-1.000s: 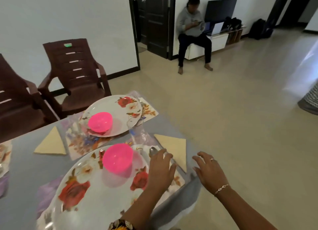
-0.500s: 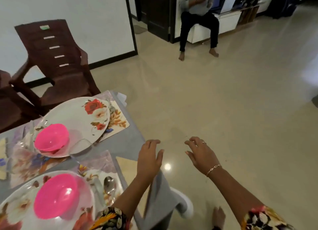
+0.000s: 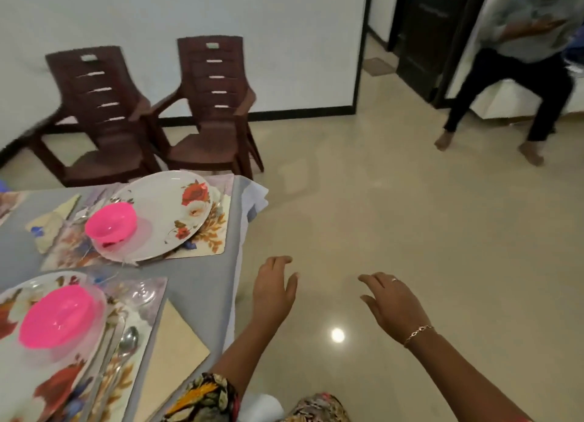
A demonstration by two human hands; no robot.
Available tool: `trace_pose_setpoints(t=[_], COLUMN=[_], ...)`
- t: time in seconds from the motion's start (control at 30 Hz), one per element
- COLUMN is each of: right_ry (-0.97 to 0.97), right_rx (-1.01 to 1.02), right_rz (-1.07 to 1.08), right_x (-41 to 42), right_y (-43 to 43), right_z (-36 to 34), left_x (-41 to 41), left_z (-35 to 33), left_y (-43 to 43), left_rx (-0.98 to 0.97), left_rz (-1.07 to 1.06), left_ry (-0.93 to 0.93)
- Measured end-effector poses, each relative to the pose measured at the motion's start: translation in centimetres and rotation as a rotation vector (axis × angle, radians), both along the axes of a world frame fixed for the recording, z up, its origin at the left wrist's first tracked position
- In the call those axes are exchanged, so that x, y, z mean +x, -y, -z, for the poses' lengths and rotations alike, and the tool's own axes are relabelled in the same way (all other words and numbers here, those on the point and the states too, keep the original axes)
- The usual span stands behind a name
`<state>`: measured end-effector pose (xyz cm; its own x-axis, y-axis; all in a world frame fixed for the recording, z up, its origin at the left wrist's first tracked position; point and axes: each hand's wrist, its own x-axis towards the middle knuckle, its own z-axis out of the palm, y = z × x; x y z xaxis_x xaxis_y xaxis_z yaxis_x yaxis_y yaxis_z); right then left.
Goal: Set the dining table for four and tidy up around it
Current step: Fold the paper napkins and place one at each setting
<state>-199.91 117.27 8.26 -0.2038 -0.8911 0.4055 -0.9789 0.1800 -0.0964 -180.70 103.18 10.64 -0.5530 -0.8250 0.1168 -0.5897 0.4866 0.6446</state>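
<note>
The grey-clothed dining table [image 3: 202, 282] fills the lower left. On its far placemat [image 3: 215, 232] lies a floral plate [image 3: 170, 213] with a pink bowl [image 3: 110, 222] in it. Nearer, a second floral plate [image 3: 63, 374] carries another pink bowl [image 3: 57, 317], with a spoon [image 3: 126, 345] and a cream folded napkin [image 3: 170, 352] to its right. My left hand [image 3: 273, 290] hovers just past the table's right edge, fingers relaxed, holding nothing. My right hand [image 3: 392, 304] is out over the floor, also empty, fingers spread.
Two dark brown plastic chairs [image 3: 104, 118] [image 3: 215, 111] stand against the white wall behind the table. A person [image 3: 518, 67] sits at the upper right near a dark doorway [image 3: 426, 32]. Glossy beige floor [image 3: 410, 216] spreads to the right.
My left hand came off the near place setting and both hands now hang over the floor beside the table. The view swung, bringing both chairs into sight.
</note>
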Motion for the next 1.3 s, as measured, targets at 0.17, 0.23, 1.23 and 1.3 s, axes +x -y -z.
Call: trace_pose_setpoints(t=[0.17, 0.23, 1.23, 1.3], right_ry=[0.071, 0.050, 0.157, 0.180], right_rx=[0.056, 0.077, 0.634, 0.643], right_rz=[-0.184, -0.276, -1.396, -1.443], right_x=[-4.0, -5.6, -9.8, -8.5], right_y=[7.8, 11.9, 67.4, 69.7], right_z=[0.8, 1.0, -1.4, -1.8], left_x=[-2.3, -3.5, -9.6, -10.0], left_z=[1.0, 1.4, -0.8, -0.9], left_y=[4.6, 7.2, 36.1, 36.7], left_rx=[-0.011, -0.009, 0.016, -0.019], left_rz=[-0.205, -0.276, -1.734, -1.829], left_ry=[-0.027, -0.064, -0.174, -0.178])
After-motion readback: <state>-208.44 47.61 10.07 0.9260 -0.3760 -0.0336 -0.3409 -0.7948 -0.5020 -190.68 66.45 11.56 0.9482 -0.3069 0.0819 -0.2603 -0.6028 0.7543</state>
